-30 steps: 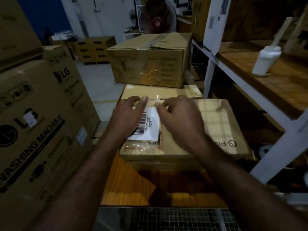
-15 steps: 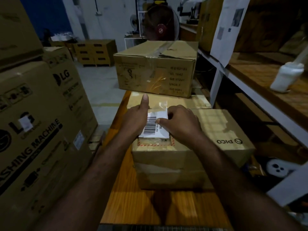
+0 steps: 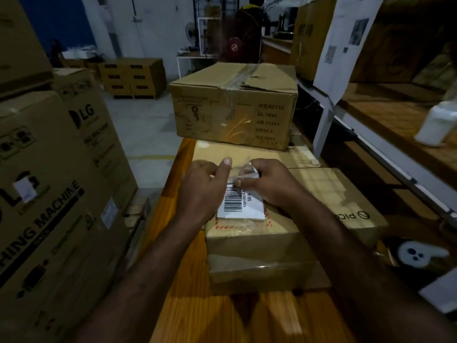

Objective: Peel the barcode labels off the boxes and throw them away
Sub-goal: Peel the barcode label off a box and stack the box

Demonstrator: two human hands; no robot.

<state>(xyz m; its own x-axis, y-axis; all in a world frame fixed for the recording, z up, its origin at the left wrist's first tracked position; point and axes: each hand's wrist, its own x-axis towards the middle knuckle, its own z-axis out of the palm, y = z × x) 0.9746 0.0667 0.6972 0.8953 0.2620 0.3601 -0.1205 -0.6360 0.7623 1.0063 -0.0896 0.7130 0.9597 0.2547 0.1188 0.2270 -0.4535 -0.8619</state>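
A small cardboard box (image 3: pixel 321 194) marked PICO lies on a wooden table (image 3: pixel 193 305). On its top left sits a white barcode label (image 3: pixel 241 206) under clear tape. My right hand (image 3: pixel 269 184) pinches the label's far edge, which is lifted and curled back. My left hand (image 3: pixel 202 191) rests on the box beside the label's left side, thumb pointing away from me, fingers pressing down.
A larger taped carton (image 3: pixel 235 105) stands on a flat box just beyond. Big LG washing machine cartons (image 3: pixel 54 194) wall off the left. A metal shelf rack (image 3: pixel 371 134) with a white bottle (image 3: pixel 435 125) runs along the right. Stacked boxes sit far back on the floor.
The label's far edge has come up from the box and curled over in my right hand. My left hand stays pressed beside it. The view has shifted closer.
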